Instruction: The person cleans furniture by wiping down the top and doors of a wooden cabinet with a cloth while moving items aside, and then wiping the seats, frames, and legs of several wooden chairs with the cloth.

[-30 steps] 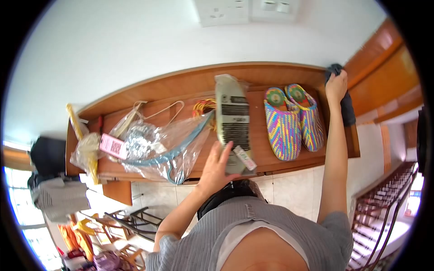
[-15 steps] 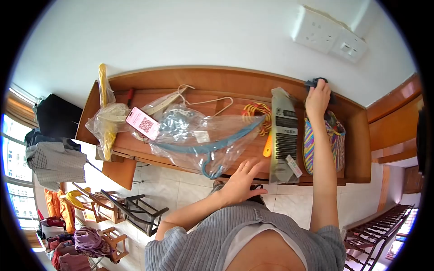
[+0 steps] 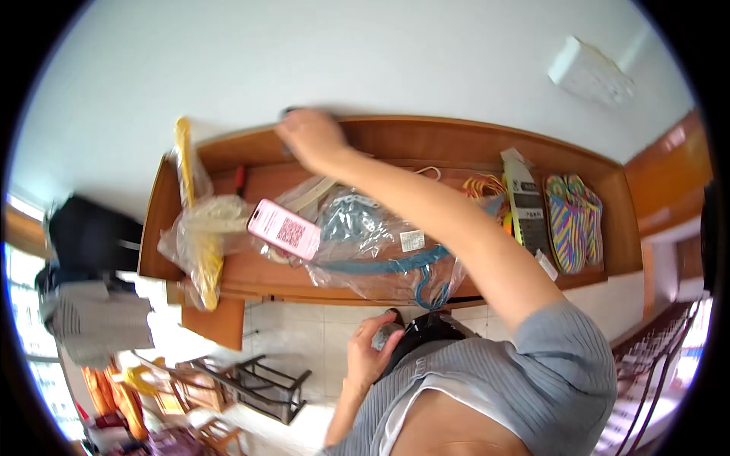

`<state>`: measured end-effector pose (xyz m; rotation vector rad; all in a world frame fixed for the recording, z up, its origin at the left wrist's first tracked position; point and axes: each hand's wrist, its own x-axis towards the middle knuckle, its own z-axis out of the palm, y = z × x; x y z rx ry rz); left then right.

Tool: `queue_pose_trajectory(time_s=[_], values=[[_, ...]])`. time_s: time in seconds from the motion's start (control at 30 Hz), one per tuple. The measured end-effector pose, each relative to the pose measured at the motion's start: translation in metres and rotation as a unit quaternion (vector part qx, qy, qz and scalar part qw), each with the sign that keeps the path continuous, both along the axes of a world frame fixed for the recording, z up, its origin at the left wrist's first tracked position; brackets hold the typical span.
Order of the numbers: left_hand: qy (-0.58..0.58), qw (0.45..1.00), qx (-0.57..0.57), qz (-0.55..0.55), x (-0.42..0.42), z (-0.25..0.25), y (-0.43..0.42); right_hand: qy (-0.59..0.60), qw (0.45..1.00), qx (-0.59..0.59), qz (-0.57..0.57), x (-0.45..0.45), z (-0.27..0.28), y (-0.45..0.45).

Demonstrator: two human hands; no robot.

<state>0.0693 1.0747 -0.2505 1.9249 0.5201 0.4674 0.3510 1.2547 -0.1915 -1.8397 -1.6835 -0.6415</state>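
Note:
Blurred by motion, my right hand presses down on the back rim of a long wooden cabinet top, left of its middle. A little dark cloth shows at its fingers; the rest is hidden under them. My left hand hangs low before my waist, fingers and thumb apart, holding nothing. Below my right forearm lie plastic-wrapped clothes hangers, among them a blue hanger. A phone showing a QR code rests on the plastic. Farther left is a yellow hanger in clear plastic.
On the right of the cabinet top lie striped flip-flops, a grey-green packet and a red-yellow cord. A red-handled item lies at left. Wall sockets sit above. Chairs and hanging clothes stand to the left.
My right hand has swept left along the back rim with the dark cloth, from above the flip-flops. My left hand has drawn down toward my waist. The view has shifted.

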Motion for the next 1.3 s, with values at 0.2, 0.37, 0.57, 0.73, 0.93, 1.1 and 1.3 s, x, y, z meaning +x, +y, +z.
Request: queue_pose_trajectory(time_s=[0.2,0.37,0.57,0.73,0.93,1.1,1.3], values=[[0.019,0.994,-0.021,0.102,-0.026,-0.024,0.007,-0.093,0.994,0.028,-0.042,-0.022,-0.027,0.073],[0.021,0.998,-0.026,0.051,-0.009,-0.018,0.003,-0.122,0.992,-0.020,-0.008,0.030,-0.026,-0.023],[0.008,1.000,-0.011,-0.015,0.034,-0.011,-0.009,-0.086,0.992,-0.086,-0.029,0.135,-0.005,-0.235],[-0.006,0.992,0.119,-0.044,0.079,-0.009,-0.045,-0.028,0.979,-0.153,-0.132,0.201,0.013,-0.396],[0.032,0.995,0.079,-0.052,0.129,-0.008,-0.115,-0.071,0.942,-0.165,-0.284,0.283,0.005,-0.572],[0.071,0.947,0.229,-0.213,0.193,0.012,-0.187,-0.056,0.935,-0.096,-0.336,0.305,0.001,-0.683],[0.079,0.977,0.134,-0.148,0.213,-0.019,-0.202,0.065,0.919,-0.188,-0.340,0.215,0.022,-0.720]])
